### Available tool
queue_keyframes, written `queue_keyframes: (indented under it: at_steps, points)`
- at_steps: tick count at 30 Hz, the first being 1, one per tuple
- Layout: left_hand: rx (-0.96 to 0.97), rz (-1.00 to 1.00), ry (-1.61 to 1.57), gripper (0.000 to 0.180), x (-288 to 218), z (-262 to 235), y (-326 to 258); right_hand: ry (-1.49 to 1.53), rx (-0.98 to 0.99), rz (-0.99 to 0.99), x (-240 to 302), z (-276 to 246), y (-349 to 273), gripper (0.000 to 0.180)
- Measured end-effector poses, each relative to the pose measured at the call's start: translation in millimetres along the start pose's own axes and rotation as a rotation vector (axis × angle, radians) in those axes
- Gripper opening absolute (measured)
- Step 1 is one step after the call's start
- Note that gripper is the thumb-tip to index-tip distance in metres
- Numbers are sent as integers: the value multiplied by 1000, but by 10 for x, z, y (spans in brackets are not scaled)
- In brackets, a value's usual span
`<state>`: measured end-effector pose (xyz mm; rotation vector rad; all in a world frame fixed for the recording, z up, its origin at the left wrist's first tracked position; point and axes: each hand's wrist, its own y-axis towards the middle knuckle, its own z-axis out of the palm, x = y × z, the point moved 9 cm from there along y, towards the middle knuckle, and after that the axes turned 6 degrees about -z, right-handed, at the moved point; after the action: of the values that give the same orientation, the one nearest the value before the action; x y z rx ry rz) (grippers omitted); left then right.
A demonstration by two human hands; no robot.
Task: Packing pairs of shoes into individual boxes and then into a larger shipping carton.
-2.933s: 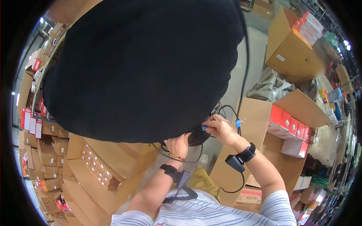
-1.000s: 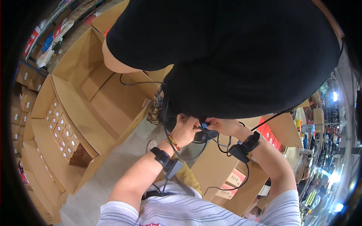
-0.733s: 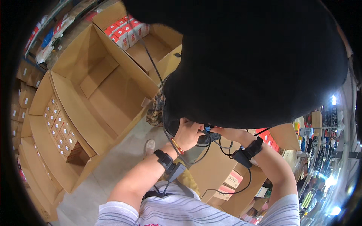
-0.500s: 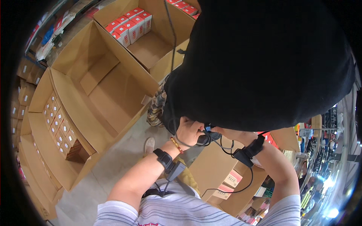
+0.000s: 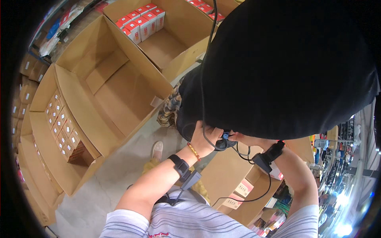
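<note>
A person in a black top [image 5: 289,71] stands close in front of me, and both my hands are at the top's lower edge. My left hand [image 5: 204,139] is closed around a black cable [image 5: 203,87] that runs up past the black top. My right hand [image 5: 248,139] has its fingertips pinched together at a small blue piece [image 5: 226,135], perhaps a cable plug or tie, between the two hands. What the right fingers grip is partly hidden. Loops of thin black cable [image 5: 242,156] hang below. A black strap with a small device sits on each of my wrists.
A large open carton [image 5: 123,99] stands at the left. Behind it a carton holds red and white boxes [image 5: 145,23]; another at far left holds small brown boxes [image 5: 63,131]. An open carton [image 5: 222,170] with pink and white boxes is below my right arm. Stocked shelves line the right.
The view has shifted slightly, so the cartons appear a little further right. My hands stay together at the black top's edge, and the blue piece shows more clearly between them.
</note>
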<state>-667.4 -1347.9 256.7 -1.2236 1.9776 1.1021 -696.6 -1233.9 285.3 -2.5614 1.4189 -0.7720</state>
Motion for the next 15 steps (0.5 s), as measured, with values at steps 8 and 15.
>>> queue_keyframes:
  at_steps: [8,15]
  points:
    - [-29,80,45,18,24,45,0,64,274,198,-139,118,-35,33]
    - [-62,218,-102,11,85,24,-51,174,208,204,-191,123,-40,22]
